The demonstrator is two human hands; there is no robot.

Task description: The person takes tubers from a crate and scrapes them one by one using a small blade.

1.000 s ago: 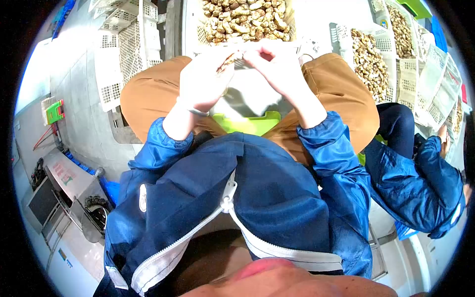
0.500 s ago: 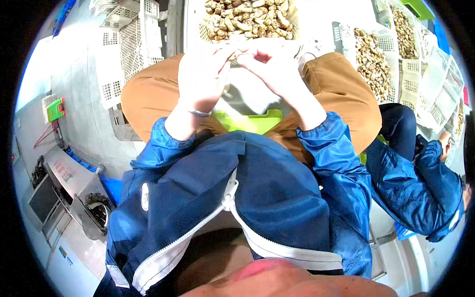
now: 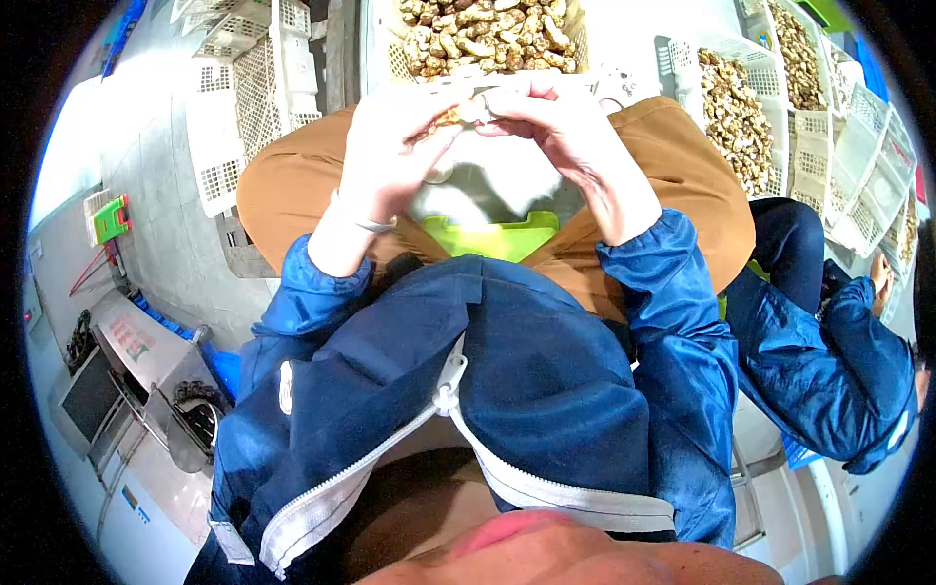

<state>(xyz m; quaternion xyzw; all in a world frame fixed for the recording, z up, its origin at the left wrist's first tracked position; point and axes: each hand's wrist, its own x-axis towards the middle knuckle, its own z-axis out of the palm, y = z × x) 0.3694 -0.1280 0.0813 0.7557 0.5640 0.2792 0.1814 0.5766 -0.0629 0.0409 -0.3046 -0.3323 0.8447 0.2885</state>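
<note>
My left hand [image 3: 390, 146] pinches a small brown-and-cream mushroom [image 3: 448, 117] between thumb and fingers, above my lap. My right hand [image 3: 561, 127] meets it from the other side, its thumb and fingertips closed around the pale end [image 3: 476, 108]. Glare washes out the backs of both hands, and the fingers partly hide the mushroom. Just beyond the hands stands a white crate [image 3: 587, 49] full of similar brown-and-cream mushrooms [image 3: 487, 37]. Below the hands, between my knees, is a bright green plastic piece [image 3: 492, 237].
White perforated crates [image 3: 258, 93] stand at the left. On the right, another crate [image 3: 778, 117] holds more mushrooms [image 3: 736, 122], with further crates behind it. A co-worker in a blue jacket [image 3: 809, 361] sits at my right. A green-and-white object [image 3: 110, 216] is at far left.
My hands have drawn slightly apart, and the mushroom between them now shows. My right forearm has shifted a little to the right. The co-worker's hand has moved slightly.
</note>
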